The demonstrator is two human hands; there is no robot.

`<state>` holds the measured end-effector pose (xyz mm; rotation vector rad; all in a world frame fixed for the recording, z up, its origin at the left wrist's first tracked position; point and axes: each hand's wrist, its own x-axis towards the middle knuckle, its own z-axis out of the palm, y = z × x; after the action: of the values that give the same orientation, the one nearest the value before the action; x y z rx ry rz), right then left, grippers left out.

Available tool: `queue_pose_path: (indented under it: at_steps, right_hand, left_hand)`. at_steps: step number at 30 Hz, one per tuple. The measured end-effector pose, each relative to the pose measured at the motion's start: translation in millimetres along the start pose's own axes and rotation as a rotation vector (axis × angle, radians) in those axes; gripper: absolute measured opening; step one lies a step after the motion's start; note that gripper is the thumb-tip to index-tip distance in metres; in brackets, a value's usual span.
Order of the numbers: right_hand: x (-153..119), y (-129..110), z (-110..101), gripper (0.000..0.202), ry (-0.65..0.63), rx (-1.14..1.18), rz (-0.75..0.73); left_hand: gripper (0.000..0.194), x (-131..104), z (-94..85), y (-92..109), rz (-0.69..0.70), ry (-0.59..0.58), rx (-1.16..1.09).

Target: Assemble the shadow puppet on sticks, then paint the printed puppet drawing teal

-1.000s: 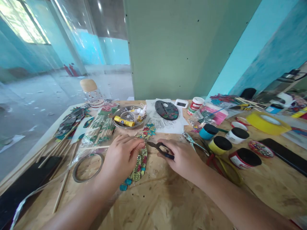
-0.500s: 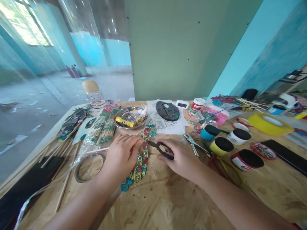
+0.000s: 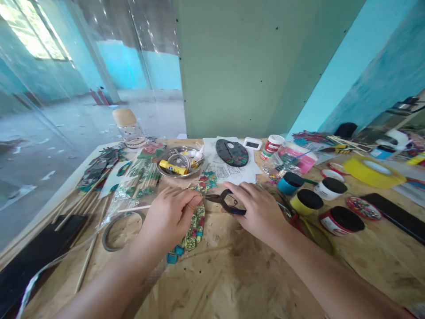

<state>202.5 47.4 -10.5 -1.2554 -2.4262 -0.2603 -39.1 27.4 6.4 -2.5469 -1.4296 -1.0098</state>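
The right hand has moved a little toward the right of the frame since the earlier picture, and the handles of the pliers now stand wider apart. The counter fills the lower frame, and its bare stretch at bottom centre would make a good rest for both forearms; the left one should keep clear of the tape roll close beside it, left of centre. The left hand has thumb and fingers pinched together, seemingly on the upper end of the patterned pieces, which hang down mid-frame below it. That pinch is best kept firm but light, so the thin-looking pieces don't bend. The right hand is wrapped around the pliers, whose narrow nose points left, just beside the left fingertips. Small, slow squeezes with the nose level would suit such fine work, keeping skin out of the bite. Whatever lies right at the tips is too small to make out.
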Motion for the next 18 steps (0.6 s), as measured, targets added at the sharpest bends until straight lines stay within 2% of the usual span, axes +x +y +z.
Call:
queue_pose_path:
  at_steps: [11, 18]
  right_hand:
    - [-1.0, -1.8, -1.0, 0.065, -0.001, 0.010, -0.017]
    - [-0.1, -3.6, -0.1, 0.055, -0.004, 0.128, -0.017]
  left_hand:
    - [0.023, -0.6, 0.6, -0.2, 0.046, 0.022, 0.015]
    - [0.021, 0.0, 0.8, -0.3, 0.060, 0.044, 0.020]
